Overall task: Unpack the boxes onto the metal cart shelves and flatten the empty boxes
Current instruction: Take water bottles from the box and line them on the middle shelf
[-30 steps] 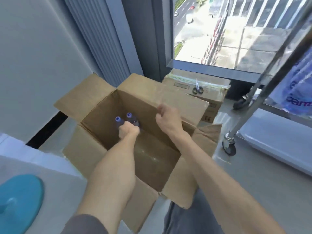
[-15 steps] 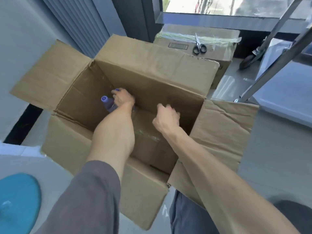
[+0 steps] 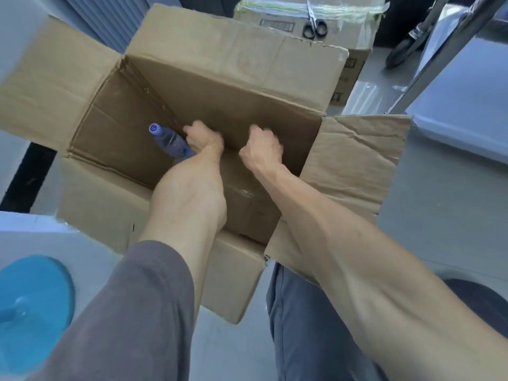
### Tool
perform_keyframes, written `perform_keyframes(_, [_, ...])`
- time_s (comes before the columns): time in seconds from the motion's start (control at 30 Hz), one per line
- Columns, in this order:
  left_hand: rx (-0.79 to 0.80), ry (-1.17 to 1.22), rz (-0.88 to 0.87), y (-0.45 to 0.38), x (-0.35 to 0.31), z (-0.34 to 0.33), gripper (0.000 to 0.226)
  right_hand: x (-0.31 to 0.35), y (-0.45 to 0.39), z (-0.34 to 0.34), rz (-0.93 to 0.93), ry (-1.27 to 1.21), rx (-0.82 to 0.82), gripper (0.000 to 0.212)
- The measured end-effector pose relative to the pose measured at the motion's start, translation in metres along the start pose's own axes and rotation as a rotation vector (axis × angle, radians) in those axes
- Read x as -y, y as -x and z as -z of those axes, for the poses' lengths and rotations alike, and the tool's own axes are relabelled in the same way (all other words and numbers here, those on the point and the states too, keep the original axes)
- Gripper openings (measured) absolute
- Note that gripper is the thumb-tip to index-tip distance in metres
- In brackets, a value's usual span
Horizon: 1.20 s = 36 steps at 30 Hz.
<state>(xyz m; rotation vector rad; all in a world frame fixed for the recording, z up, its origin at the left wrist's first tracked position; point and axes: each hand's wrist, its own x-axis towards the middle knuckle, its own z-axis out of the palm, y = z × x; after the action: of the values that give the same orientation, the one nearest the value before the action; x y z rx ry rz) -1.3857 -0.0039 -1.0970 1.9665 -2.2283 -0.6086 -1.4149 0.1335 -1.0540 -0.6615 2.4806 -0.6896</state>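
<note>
Cardboard box [image 3: 192, 86]: flaps open, both arms inside.
Bottle [image 3: 167, 141]: blue cap, lying inside.
Left hand [image 3: 204, 138]: curled, grip unclear.
Right hand [image 3: 262, 148]: fisted, empty.

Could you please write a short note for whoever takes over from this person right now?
Left hand: deep in the open box, closed around something next to the purple-capped bottle; what it holds is hidden.
Right hand: inside the box, curled, apparently empty.
Taped box behind is unopened, scissors on top.
Done: open box nearly emptied.
Left: remove remaining bottle(s) to cart shelf, flatten box, unpack the taped one.
</note>
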Motion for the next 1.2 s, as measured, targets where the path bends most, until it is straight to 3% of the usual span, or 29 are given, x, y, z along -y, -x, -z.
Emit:
perform_keyframes(0.13, [0.109,0.238,0.031,0.016,-0.006,0.045,0.027,0.004,0.006,0.021,-0.098,-0.412,-0.046,0.043])
perform_keyframes(0.2, [0.282,0.346,0.000,0.022,-0.015,0.081,0.020,0.014,0.011,0.045,0.019,-0.616,-0.082,0.040])
perform_keyframes(0.3, [0.451,0.491,-0.205,0.043,-0.027,0.130,0.012,0.014,0.028,0.075,0.149,-0.690,-0.074,0.032])
perform_keyframes(0.5, [0.382,0.423,-0.663,0.111,-0.092,0.240,0.009,0.001,0.058,0.161,0.362,-0.838,0.079,0.026])
perform_keyframes(0.6, [0.358,0.531,-0.784,0.159,-0.131,0.284,0.006,-0.004,0.075,0.216,0.491,-0.899,0.199,0.033])
perform_keyframes(0.7, [0.407,0.646,-0.868,0.203,-0.173,0.305,0.004,-0.019,0.094,0.270,0.538,-0.879,0.162,0.036])
perform_keyframes(0.8, [0.406,0.794,-0.901,0.238,-0.212,0.298,0.012,-0.047,0.109,0.316,0.563,-0.860,0.004,0.037])
perform_keyframes(0.87, [0.441,0.989,-0.867,0.268,-0.232,0.276,0.019,-0.077,0.120,0.340,0.541,-0.880,-0.119,0.023])
perform_keyframes(0.97, [0.512,1.063,-0.634,0.319,-0.237,0.216,0.023,-0.134,0.137,0.363,0.378,-0.995,-0.349,0.020])
perform_keyframes(1.03, [0.721,0.940,-0.486,0.361,-0.229,0.167,0.036,-0.171,0.149,0.378,0.278,-1.046,-0.495,0.028])
perform_keyframes(1.1, [1.023,0.773,-0.478,0.402,-0.224,0.125,0.057,-0.199,0.162,0.392,0.214,-1.036,-0.612,0.034])
perform_keyframes(1.2, [1.344,1.002,-0.432,0.449,-0.236,0.088,0.070,-0.231,0.181,0.414,0.181,-0.940,-0.755,0.039])
